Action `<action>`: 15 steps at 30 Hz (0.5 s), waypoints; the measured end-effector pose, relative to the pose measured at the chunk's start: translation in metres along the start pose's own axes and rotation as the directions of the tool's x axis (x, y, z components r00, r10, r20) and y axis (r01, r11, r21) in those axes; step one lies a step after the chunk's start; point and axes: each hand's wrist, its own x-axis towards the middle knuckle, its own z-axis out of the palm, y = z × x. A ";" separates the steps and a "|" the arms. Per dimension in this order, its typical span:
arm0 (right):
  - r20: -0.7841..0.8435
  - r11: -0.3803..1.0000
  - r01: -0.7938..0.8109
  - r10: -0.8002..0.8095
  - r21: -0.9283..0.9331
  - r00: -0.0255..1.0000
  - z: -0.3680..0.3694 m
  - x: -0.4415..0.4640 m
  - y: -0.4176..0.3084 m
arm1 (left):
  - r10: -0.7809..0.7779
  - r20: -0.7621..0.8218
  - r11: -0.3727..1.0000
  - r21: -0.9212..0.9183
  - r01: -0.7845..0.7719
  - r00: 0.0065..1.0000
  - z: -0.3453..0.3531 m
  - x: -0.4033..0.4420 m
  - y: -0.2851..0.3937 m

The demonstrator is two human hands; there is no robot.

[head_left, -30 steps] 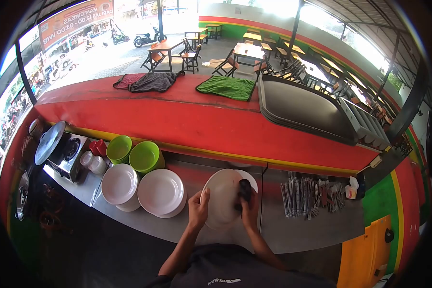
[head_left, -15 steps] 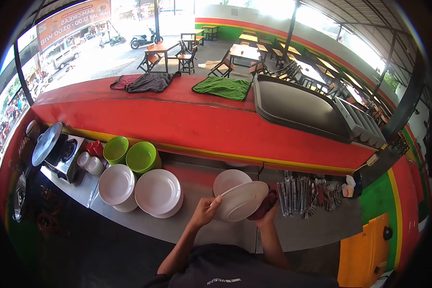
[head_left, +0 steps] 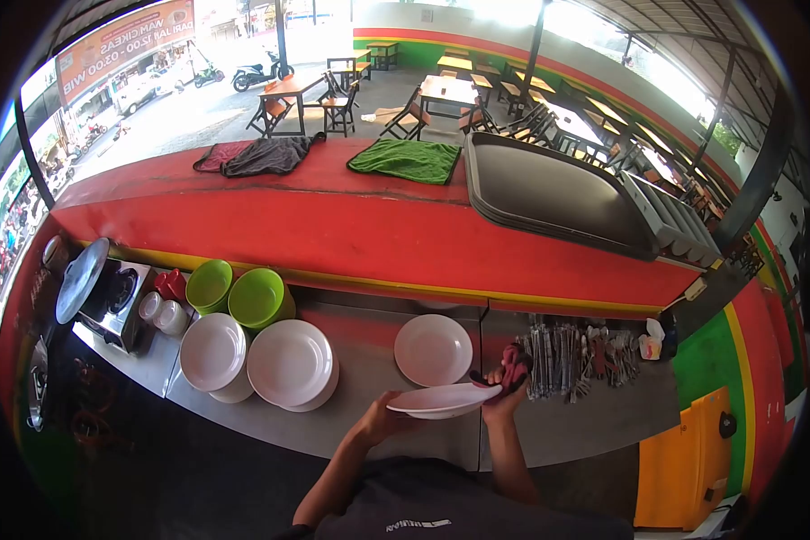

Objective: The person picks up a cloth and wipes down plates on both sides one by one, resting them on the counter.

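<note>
A white plate (head_left: pixel 443 401) is held between both hands just above the steel counter, nearly level and seen at a shallow angle. My left hand (head_left: pixel 382 419) grips its left edge, with the fingertips partly hidden by the plate. At the right rim, my right hand (head_left: pixel 504 396) is closed around a dark maroon cloth (head_left: pixel 515 369), which touches the plate there. Behind the held plate, another white plate (head_left: pixel 433 349) lies on the counter. Two stacks of white plates stand to the left, a larger stack (head_left: pixel 289 364) and a smaller stack (head_left: pixel 213 352).
Green bowls (head_left: pixel 260 298) and white cups (head_left: pixel 170 318) stand behind the plate stacks, near a stove (head_left: pixel 121 292). Rows of cutlery (head_left: pixel 567 360) lie at right. Dark trays (head_left: pixel 558 198) and a green cloth (head_left: pixel 405 160) rest on the red ledge (head_left: pixel 360 225).
The held plate has tipped from steeply tilted to nearly level and come lower, uncovering the plate behind it. The maroon cloth has shifted to the plate's right rim. The view has shifted slightly.
</note>
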 end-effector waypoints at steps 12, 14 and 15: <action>-0.211 0.846 -0.197 0.103 -0.495 0.972 -0.043 -0.004 0.039 | 0.356 -0.286 0.934 0.136 -0.330 0.890 -0.041 0.029 -0.045; -0.260 0.810 -0.216 0.081 -0.546 0.962 -0.029 -0.018 0.040 | 0.418 -0.274 0.903 0.233 -0.361 0.866 -0.058 0.041 -0.055; -0.264 0.782 -0.234 0.092 -0.577 0.960 -0.025 -0.027 0.039 | 0.404 -0.298 0.909 0.238 -0.343 0.865 -0.062 0.040 -0.057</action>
